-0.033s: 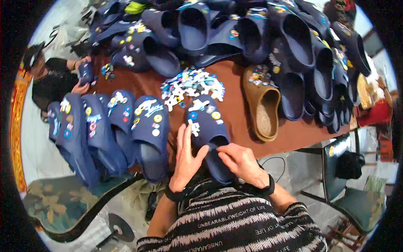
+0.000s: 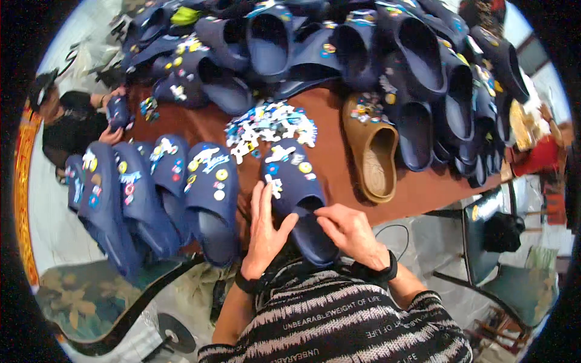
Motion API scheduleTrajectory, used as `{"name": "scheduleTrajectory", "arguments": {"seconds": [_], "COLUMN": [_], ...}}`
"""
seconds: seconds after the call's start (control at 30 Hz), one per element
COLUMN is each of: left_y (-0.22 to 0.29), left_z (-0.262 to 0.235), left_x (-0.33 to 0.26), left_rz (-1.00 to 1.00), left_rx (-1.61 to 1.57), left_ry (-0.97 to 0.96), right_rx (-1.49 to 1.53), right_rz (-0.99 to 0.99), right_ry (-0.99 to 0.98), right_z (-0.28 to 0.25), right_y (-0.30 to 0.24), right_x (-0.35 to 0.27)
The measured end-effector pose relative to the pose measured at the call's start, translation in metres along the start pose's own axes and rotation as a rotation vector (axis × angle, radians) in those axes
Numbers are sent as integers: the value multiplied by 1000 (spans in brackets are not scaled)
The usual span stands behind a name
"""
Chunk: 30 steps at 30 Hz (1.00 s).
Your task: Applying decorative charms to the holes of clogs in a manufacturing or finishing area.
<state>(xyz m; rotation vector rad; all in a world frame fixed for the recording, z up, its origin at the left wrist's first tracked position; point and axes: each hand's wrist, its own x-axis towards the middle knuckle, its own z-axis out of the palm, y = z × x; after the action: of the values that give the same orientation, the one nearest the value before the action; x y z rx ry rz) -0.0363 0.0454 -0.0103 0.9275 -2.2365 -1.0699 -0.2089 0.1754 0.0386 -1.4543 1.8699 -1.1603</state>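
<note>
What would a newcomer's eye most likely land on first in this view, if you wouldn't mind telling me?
Probably the heap of dark blue clogs piled across the far side of the brown table, with one tan clog standing out among them. At the near edge, the left hand and right hand rest on a blue clog studded with charms, just below a pile of loose colourful charms.
</note>
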Motion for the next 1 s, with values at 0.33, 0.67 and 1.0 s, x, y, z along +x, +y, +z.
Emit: {"name": "scheduleTrajectory", "arguments": {"seconds": [0.33,0.67,1.0], "left_y": [2,2,-1], "left_z": [10,10,12], "left_x": [7,-14,-4], "left_rz": [95,48,106], "left_rx": [131,233,262], "left_ry": [1,28,61], "right_rx": [-16,252,24], "right_rz": [30,183,229], "right_ry": [193,101,-18], "right_z": [-9,22,19], "right_y": [38,46,22], "right_x": [27,66,72]}}
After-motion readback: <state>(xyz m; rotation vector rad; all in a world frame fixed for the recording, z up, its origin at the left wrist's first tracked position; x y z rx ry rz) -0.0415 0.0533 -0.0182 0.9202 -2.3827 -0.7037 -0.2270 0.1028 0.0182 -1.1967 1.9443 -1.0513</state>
